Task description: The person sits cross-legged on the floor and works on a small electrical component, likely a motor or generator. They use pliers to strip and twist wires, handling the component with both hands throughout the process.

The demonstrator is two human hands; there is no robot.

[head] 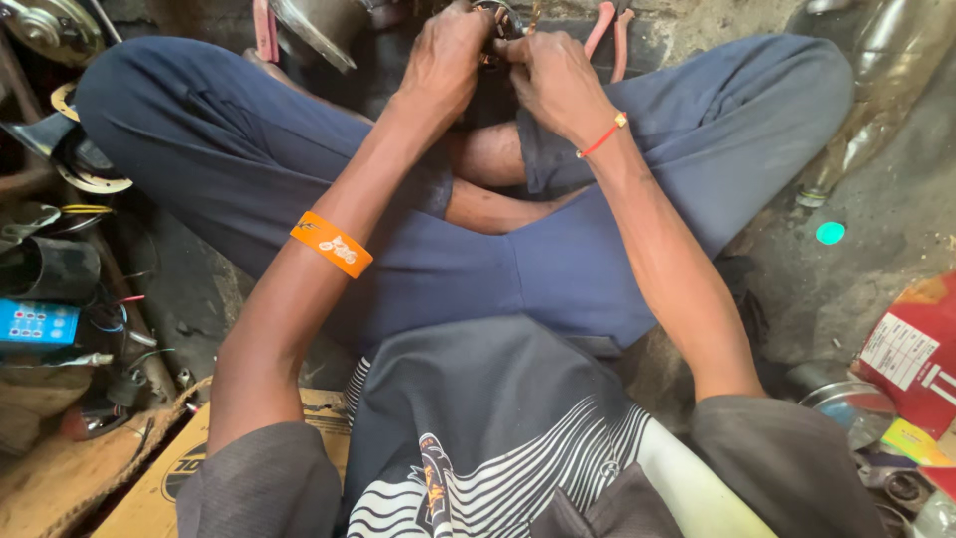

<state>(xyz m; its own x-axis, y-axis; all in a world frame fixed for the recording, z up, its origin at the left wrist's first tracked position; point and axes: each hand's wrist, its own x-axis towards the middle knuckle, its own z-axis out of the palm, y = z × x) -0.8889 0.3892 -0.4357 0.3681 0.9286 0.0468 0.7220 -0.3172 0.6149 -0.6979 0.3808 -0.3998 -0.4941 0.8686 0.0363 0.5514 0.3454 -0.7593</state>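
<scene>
I sit cross-legged in dark blue trousers and look down at my arms. My left hand [445,58] and my right hand [551,78] meet at the top middle, both closed around a small metal part [498,20] with a ring-like shape, mostly hidden by my fingers. An orange band [332,244] circles my left forearm and a red thread [601,136] my right wrist. Pliers with pink handles [609,35] lie just beyond my right hand.
Metal parts, wires and a blue device [38,324] crowd the left floor. A clear plastic bottle [871,100] lies at the top right, a red packet [911,349] and small cans at the right. Cardboard [179,468] sits at bottom left.
</scene>
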